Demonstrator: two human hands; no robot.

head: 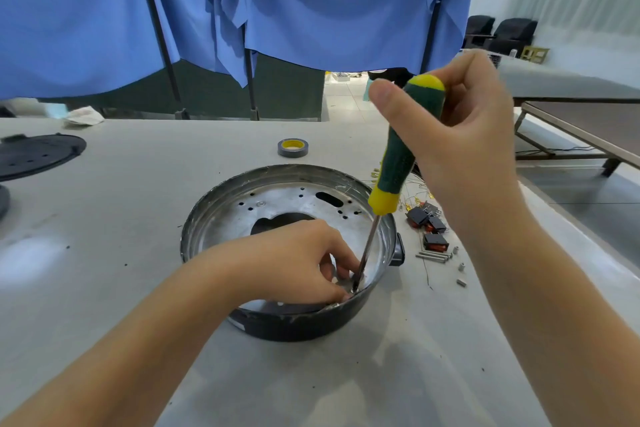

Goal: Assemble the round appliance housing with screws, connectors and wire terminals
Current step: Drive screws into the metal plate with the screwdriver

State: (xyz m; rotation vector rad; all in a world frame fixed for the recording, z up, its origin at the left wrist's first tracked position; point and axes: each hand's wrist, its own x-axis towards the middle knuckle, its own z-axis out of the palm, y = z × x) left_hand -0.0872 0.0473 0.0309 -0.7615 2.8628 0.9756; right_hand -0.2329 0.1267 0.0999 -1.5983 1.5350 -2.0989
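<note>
The round metal housing (277, 198) lies open side up on the grey table, its dark outer wall facing me. My right hand (457, 135) grips a green and yellow screwdriver (394, 166) by the handle, held nearly upright, with the shaft running down into the housing's near right side. My left hand (298, 260) reaches inside the housing and pinches something small at the screwdriver's tip; the part itself is hidden by my fingers. Black and red switches (429, 225), wires with yellow terminals (412, 199) and small metal screws and spacers (440, 256) lie right of the housing.
A roll of grey tape (293, 148) sits behind the housing. A black round plate (34, 154) lies at the far left. Blue cloth (242, 10) hangs behind the table. The table's right edge (568, 218) runs close to the loose parts.
</note>
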